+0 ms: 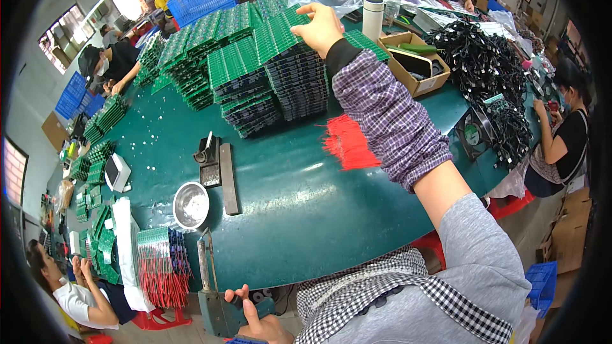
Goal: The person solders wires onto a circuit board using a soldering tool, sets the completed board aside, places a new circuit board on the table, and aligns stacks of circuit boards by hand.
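Above tall stacks of green circuit board panels at the far side of the table, my right hand reaches out. Its thumb and forefinger are apart at the top of the nearest right-hand stack; no board is visibly lifted. Low at the front edge, my left hand is closed on the handle of a green soldering gun, whose metal tip points up. Left of that tip lies a batch of boards with red wires. A bundle of loose red wires rests beneath my right forearm.
A metal bowl, a small dark stand and a flat bar sit left of centre. Black cables, a fan, a cardboard box and a white flask stand right. Co-workers sit around the table.
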A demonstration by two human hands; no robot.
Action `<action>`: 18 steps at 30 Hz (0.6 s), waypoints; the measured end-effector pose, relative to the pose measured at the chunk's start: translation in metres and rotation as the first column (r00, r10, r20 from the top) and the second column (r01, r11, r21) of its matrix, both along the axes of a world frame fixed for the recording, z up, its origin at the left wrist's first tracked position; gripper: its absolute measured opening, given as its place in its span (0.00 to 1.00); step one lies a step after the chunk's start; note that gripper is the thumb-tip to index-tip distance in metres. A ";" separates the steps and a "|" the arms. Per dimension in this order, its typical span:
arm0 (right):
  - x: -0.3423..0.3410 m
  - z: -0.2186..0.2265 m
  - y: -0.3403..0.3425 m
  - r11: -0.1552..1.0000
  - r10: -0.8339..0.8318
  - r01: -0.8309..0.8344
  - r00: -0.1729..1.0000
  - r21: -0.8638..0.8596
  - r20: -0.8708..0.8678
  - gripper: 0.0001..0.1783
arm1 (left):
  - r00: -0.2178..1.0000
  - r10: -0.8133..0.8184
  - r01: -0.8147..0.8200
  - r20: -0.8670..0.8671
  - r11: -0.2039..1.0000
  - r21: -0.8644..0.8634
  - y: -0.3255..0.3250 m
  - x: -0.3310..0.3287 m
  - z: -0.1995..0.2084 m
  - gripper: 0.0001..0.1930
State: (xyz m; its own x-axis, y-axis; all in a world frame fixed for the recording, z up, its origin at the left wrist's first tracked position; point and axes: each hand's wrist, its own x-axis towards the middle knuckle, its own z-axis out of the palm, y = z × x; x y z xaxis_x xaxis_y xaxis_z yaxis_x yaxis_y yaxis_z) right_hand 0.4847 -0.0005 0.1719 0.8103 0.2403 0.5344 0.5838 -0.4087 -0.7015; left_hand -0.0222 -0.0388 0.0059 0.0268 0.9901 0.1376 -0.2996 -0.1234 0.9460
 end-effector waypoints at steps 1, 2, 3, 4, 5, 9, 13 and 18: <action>0.000 0.001 -0.001 0.980 0.131 -0.103 0.979 0.173 -0.157 0.24 | 1.000 -0.008 0.008 0.015 1.000 -0.002 -0.001 -0.001 0.000 0.22; -0.005 0.000 -0.002 0.979 0.135 -0.107 0.978 0.172 -0.160 0.24 | 1.000 -0.004 0.004 0.012 1.000 -0.003 -0.002 -0.002 0.000 0.22; -0.010 -0.003 -0.004 0.907 0.319 -0.196 0.898 0.373 -0.303 0.22 | 1.000 0.009 -0.009 -0.001 1.000 -0.013 -0.002 -0.003 0.000 0.21; -0.021 -0.003 -0.010 0.792 0.503 -0.229 0.770 0.566 -0.393 0.20 | 1.000 0.018 -0.019 -0.013 0.999 -0.027 -0.004 -0.003 0.000 0.21; -0.033 -0.006 -0.019 0.732 0.565 -0.242 0.739 0.637 -0.368 0.17 | 1.000 0.019 -0.019 -0.016 0.999 -0.033 -0.006 -0.001 0.002 0.21; -0.096 -0.027 -0.071 0.656 0.654 -0.238 0.653 0.716 -0.382 0.17 | 1.000 -0.011 0.010 -0.020 0.998 -0.067 -0.009 0.006 0.011 0.20; -0.178 -0.095 -0.112 0.684 0.674 -0.315 0.616 0.658 -0.407 0.19 | 0.999 -0.029 0.028 -0.018 0.998 -0.062 -0.007 0.007 0.010 0.20; -0.278 -0.181 -0.152 0.759 0.593 -0.262 0.657 0.596 -0.466 0.21 | 0.988 -0.149 0.147 -0.037 0.987 -0.063 -0.010 0.016 0.006 0.22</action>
State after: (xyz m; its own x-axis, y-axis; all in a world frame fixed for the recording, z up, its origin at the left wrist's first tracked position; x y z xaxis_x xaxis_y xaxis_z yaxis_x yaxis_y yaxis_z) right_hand 0.2067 -0.1522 -0.0092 0.8474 0.5182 0.1156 -0.0050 0.2254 -0.9743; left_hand -0.0061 -0.0489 0.0120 0.1783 0.9812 0.0738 -0.2712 -0.0231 0.9623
